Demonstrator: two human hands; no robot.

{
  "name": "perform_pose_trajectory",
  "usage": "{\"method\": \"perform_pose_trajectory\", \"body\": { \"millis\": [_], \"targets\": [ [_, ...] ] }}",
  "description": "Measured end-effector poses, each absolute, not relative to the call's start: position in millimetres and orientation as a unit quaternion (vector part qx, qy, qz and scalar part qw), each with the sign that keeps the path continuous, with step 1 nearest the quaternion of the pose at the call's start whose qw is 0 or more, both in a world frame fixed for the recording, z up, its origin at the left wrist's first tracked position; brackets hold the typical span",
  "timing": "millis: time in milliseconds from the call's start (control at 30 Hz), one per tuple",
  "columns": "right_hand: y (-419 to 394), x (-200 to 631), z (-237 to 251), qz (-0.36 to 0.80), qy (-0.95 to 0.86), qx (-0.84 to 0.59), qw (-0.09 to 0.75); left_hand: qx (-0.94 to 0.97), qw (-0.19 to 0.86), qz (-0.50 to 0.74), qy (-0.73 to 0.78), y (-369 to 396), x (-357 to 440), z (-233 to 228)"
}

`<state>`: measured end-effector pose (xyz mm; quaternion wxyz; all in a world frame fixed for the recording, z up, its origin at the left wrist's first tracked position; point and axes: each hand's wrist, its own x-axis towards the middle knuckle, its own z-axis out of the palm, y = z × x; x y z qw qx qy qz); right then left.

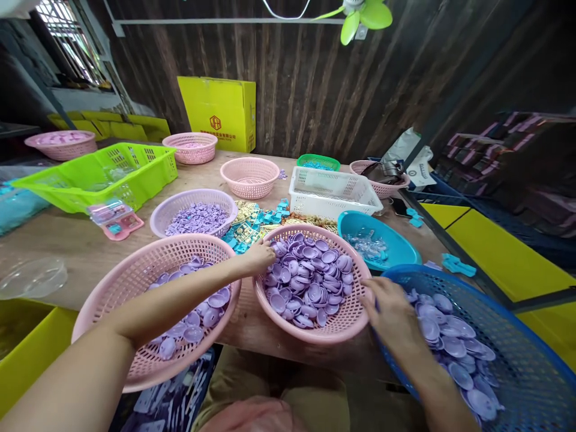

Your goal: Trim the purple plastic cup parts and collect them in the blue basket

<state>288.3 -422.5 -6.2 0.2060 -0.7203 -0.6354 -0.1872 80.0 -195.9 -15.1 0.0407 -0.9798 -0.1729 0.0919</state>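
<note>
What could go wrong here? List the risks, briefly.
1. The middle pink basket, gripped at both rims by the left hand and right hand, overhangs the table edge; tipped, its purple discs might spill.
2. The blue basket presses against it, so shifting one may jostle the other.

Even, soft daylight enters from the barred window at upper left and falls brightly on the pale wooden tabletop. The dark plank wall behind stays dim, and the right margin sinks into deep shade. Shadows under the round pink plastic basket of lilac discs are faint and diffuse. Mild glare marks the clear plastic lid. Wide-angle distortion bends straight lines and stretches the forearms near the lower edge. The centre is sharp; the bottom corners are slightly blurred.
</note>
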Motion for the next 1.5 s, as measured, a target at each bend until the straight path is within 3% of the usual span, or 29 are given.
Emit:
{"method": "perform_pose_trajectory", "body": {
  "millis": [133,300,433,667,867,1167,1300,1500],
  "targets": [
    [-359.2,242.2,-15.4,-0.076,-0.76,-0.636,0.108,-0.983,0.028,0.085,-0.16,-191.1,81.5,-18.4],
    [-311.7,220.1,-20.1,-0.05,-0.829,-0.556,-0.018,-0.99,-0.008,0.055,-0.128,-190.3,72.0,-8.0],
    [-298.9,221.4,-21.1,-0.03,-0.857,-0.512,-0.056,-0.993,-0.016,0.043,-0.11,-191.0,67.0,-4.9],
    [-335.3,230.9,-7.6,-0.032,-0.842,-0.536,0.051,-0.993,0.014,0.06,-0.1,-194.8,75.3,-18.0],
    [-379.2,240.8,-11.3,-0.103,-0.831,-0.517,0.178,-0.975,0.023,0.099,-0.197,-211.0,92.0,-21.5],
    [-413.2,237.9,-15.7,-0.07,-0.783,-0.563,0.253,-0.959,-0.036,0.044,-0.279,-221.9,87.8,-18.5],
    [-417.1,236.6,-19.6,-0.047,-0.756,-0.586,0.289,-0.971,-0.099,-0.024,-0.218,-234.7,74.4,-8.5],
    [-411.5,226.2,-27.3,-0.027,-0.732,-0.598,0.325,-0.993,-0.013,-0.105,-0.059,-264.4,59.8,1.6]
  ]
}}
